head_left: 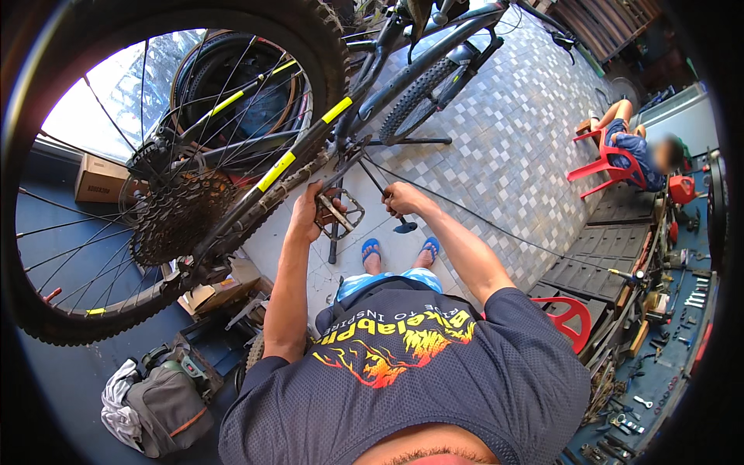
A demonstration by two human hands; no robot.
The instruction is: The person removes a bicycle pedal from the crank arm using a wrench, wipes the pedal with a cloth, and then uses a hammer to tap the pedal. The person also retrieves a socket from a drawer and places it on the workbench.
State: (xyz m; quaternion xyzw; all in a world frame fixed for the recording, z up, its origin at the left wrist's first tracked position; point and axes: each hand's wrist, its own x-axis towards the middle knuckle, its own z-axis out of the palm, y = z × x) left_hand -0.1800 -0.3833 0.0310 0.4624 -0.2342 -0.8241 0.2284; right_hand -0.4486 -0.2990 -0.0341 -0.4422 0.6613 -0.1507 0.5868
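The left hand is curled around a flat, studded metal pedal on the bike's crank, while the right hand is closed on the thin dark handle of a tool just beside it. Behind them runs the greasy chain, the toothed steel cassette and the knobby-tyred spoked rear wheel, above a grey mosaic-tiled floor.

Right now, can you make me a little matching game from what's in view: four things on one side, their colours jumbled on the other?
Things:
1. plastic chair
2. sandals
3. bag
4. frame stripes

Colours:
A. grey
B. yellow
C. red
D. blue

Pairs: 1-C, 2-D, 3-A, 4-B
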